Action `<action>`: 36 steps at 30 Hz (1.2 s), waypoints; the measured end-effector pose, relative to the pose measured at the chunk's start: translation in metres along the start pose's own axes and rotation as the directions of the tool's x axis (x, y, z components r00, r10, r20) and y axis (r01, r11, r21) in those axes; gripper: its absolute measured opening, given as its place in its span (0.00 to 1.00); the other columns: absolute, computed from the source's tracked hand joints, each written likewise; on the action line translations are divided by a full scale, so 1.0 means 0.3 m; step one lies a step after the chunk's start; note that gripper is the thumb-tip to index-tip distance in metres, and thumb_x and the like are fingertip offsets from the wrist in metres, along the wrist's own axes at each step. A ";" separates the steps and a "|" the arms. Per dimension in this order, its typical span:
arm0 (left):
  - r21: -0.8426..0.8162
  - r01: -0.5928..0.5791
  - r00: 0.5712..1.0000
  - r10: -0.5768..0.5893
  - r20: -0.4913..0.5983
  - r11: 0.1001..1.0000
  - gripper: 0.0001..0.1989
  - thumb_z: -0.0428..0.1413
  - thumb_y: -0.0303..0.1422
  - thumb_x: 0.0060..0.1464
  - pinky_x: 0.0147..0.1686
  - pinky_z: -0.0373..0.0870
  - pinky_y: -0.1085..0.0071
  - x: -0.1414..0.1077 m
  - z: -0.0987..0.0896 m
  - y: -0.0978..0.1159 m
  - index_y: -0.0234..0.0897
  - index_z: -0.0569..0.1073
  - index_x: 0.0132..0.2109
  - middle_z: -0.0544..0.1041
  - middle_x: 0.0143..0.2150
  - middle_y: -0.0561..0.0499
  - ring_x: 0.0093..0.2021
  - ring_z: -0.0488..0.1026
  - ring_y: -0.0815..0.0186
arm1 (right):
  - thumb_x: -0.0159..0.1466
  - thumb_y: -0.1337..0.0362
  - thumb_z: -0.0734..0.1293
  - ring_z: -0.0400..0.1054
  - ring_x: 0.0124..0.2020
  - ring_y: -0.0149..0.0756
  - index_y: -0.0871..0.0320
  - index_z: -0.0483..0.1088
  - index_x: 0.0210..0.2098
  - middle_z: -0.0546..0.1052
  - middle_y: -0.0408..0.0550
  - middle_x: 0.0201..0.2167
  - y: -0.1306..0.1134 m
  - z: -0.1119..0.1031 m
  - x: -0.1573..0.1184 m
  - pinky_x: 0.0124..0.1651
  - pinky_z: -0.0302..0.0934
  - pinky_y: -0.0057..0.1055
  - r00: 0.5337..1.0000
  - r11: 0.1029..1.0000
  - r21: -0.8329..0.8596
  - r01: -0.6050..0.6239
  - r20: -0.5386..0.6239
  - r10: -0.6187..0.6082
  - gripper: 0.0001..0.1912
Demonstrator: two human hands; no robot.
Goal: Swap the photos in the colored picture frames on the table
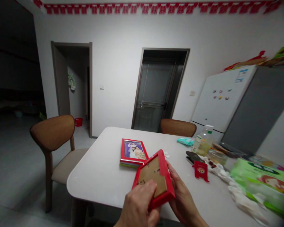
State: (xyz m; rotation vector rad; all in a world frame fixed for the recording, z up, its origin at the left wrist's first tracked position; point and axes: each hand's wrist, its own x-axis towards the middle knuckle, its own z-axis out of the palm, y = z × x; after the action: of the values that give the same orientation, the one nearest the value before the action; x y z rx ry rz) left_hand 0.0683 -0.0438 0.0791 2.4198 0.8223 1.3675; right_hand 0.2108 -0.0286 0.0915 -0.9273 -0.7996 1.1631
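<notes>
Gripped between left hand [139,205] and right hand [182,195], both curled closed on its edges, with red frame [164,189] tilted, brown back showing, above white table [104,176], near photo [134,150] in another frame.

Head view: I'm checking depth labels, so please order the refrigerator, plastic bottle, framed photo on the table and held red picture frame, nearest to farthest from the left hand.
1. Red picture frame: touching the left hand.
2. Framed photo: ahead, on the table.
3. Plastic bottle: table's right side.
4. Refrigerator: right, beyond the bottle.
</notes>
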 end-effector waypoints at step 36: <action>0.311 0.379 0.875 -0.447 0.185 0.872 0.21 0.53 0.30 0.43 0.51 0.58 0.61 -0.120 0.037 -0.230 0.33 0.65 0.48 0.67 0.51 0.42 0.51 0.62 0.58 | 0.47 0.71 0.58 0.60 0.46 0.36 0.60 0.68 0.40 0.67 0.52 0.45 0.253 -0.162 0.190 0.50 0.51 0.27 0.937 0.102 -0.933 0.344 0.336 -0.092 0.20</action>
State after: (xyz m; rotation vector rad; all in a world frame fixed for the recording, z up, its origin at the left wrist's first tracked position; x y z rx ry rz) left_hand 0.0388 -0.0078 0.0157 2.3361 1.4308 0.8098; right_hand 0.2369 0.0283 0.0052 -1.7147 -1.9520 0.2403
